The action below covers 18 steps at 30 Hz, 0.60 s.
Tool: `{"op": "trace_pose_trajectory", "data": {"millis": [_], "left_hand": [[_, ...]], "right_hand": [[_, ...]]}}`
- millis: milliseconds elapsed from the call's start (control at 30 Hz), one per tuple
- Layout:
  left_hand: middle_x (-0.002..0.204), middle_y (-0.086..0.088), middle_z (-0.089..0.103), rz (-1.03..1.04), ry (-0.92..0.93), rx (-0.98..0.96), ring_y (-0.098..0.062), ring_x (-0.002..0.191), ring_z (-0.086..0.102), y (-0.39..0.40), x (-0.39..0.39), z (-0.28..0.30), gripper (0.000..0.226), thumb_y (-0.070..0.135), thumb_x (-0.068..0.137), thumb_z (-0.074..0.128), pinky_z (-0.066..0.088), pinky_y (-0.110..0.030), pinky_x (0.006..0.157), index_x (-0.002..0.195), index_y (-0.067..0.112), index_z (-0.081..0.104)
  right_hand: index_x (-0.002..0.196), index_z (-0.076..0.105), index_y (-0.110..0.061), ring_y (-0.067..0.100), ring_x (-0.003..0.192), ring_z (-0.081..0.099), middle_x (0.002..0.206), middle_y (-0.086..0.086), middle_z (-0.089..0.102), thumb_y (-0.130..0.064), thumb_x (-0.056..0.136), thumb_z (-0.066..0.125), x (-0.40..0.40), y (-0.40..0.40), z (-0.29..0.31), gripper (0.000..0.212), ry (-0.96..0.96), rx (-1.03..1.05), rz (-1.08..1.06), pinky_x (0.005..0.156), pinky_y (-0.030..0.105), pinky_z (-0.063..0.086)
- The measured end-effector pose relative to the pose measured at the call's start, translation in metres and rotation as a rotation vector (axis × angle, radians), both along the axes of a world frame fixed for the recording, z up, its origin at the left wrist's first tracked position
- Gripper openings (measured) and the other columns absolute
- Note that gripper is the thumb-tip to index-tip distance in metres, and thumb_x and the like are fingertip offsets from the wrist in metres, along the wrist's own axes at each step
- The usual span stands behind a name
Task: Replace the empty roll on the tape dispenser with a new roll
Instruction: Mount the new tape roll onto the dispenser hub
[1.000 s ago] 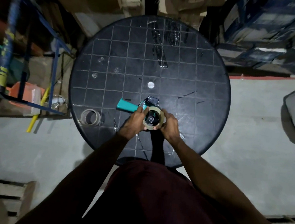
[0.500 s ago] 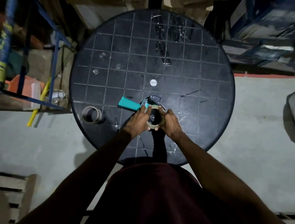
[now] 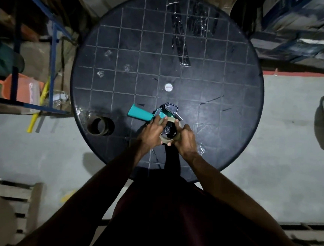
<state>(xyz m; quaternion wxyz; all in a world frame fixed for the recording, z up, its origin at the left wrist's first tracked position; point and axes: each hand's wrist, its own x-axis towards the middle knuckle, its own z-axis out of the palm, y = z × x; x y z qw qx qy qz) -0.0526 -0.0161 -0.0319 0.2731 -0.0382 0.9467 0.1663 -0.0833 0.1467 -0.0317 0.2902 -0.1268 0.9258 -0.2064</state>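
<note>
Both hands — left (image 3: 152,130), right (image 3: 187,138) — clamped around new roll (image 3: 168,141) on dispenser (image 3: 148,114); empty core (image 3: 100,126) left, well apart.

No text, label, brand or number can be read anywhere; the small white round disc (image 3: 169,87) near the middle of the black round gridded table (image 3: 220,73) bears only an illegible mark

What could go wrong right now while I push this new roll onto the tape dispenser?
The left hand and right hand both press the new roll, so the tape dispenser could slide on the table. Fingers sit near its cutter end. In the dim light the roll may seat crooked.
</note>
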Motion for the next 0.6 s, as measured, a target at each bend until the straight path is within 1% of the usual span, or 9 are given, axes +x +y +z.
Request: {"op": "trace_pose_trajectory", "data": {"millis": [100,167,233,300,367,400,467,533,600], "left_hand": [[0.159,-0.018,0.017,-0.010,-0.013,0.024,-0.039,0.135,0.046,-0.001,-0.003,0.006,0.113,0.020,0.070,0.088,0.052,-0.051,0.102,0.159,0.014,0.019],[0.161,-0.021,0.015,0.012,-0.015,0.024,-0.040,0.139,0.040,0.003,-0.003,0.011,0.116,0.020,0.070,0.089,0.046,-0.052,0.108,0.159,0.013,0.016],[0.162,-0.023,0.014,0.042,0.005,0.015,-0.040,0.142,0.036,0.008,0.002,0.013,0.116,0.019,0.071,0.089,0.042,-0.051,0.113,0.160,0.013,0.014],[0.159,-0.022,0.019,0.083,0.058,0.025,-0.040,0.137,0.041,0.011,0.014,0.012,0.112,0.017,0.073,0.087,0.044,-0.049,0.111,0.159,0.015,0.016],[0.150,-0.018,0.030,0.155,0.123,0.046,-0.037,0.123,0.053,0.010,0.027,0.007,0.102,0.013,0.072,0.084,0.051,-0.046,0.104,0.155,0.018,0.025],[0.147,-0.016,0.033,0.189,0.137,0.058,-0.036,0.118,0.057,0.009,0.032,0.005,0.097,0.013,0.072,0.084,0.053,-0.045,0.101,0.153,0.019,0.029],[0.143,-0.013,0.036,0.237,0.140,0.092,-0.035,0.115,0.058,0.007,0.038,0.001,0.093,0.016,0.074,0.083,0.054,-0.045,0.099,0.153,0.021,0.033],[0.141,-0.012,0.039,0.270,0.118,0.132,-0.034,0.115,0.059,0.005,0.036,-0.001,0.101,0.022,0.072,0.084,0.054,-0.047,0.098,0.155,0.025,0.026],[0.146,-0.015,0.039,0.265,0.092,0.143,-0.034,0.116,0.060,0.002,0.032,-0.004,0.114,0.028,0.068,0.088,0.054,-0.048,0.098,0.157,0.026,0.016]], "right_hand": [[0.153,0.043,-0.023,0.029,0.094,0.063,0.109,0.012,0.057,-0.023,0.070,0.088,-0.006,0.001,0.006,0.095,0.010,0.000,0.015,0.081,0.031,0.051],[0.147,0.050,-0.029,0.028,0.093,0.065,0.105,0.010,0.059,-0.031,0.063,0.093,-0.013,0.003,0.012,0.095,0.005,0.003,0.004,0.081,0.031,0.054],[0.145,0.053,-0.031,0.030,0.096,0.066,0.109,0.009,0.060,-0.032,0.062,0.094,-0.016,0.003,0.016,0.093,0.012,-0.005,0.023,0.082,0.031,0.056],[0.147,0.050,-0.027,0.033,0.101,0.066,0.118,0.011,0.057,-0.028,0.062,0.094,-0.014,0.002,0.019,0.095,0.015,-0.038,0.053,0.088,0.032,0.055],[0.150,0.044,-0.023,0.035,0.106,0.065,0.124,0.013,0.056,-0.023,0.062,0.094,-0.008,0.001,0.020,0.101,0.018,-0.075,0.035,0.093,0.034,0.054],[0.151,0.041,-0.021,0.035,0.106,0.065,0.124,0.014,0.057,-0.022,0.063,0.093,-0.005,0.002,0.019,0.102,0.023,-0.084,0.015,0.093,0.035,0.054],[0.153,0.037,-0.018,0.035,0.108,0.063,0.122,0.017,0.060,-0.019,0.067,0.091,-0.002,0.004,0.018,0.102,0.033,-0.095,-0.012,0.093,0.036,0.052],[0.156,0.034,-0.019,0.035,0.108,0.061,0.118,0.019,0.063,-0.020,0.070,0.089,-0.003,0.007,0.014,0.102,0.038,-0.100,-0.002,0.093,0.036,0.050],[0.157,0.033,-0.021,0.036,0.103,0.063,0.113,0.020,0.066,-0.029,0.071,0.088,-0.007,0.009,0.012,0.102,0.038,-0.087,0.040,0.090,0.036,0.051]]}}
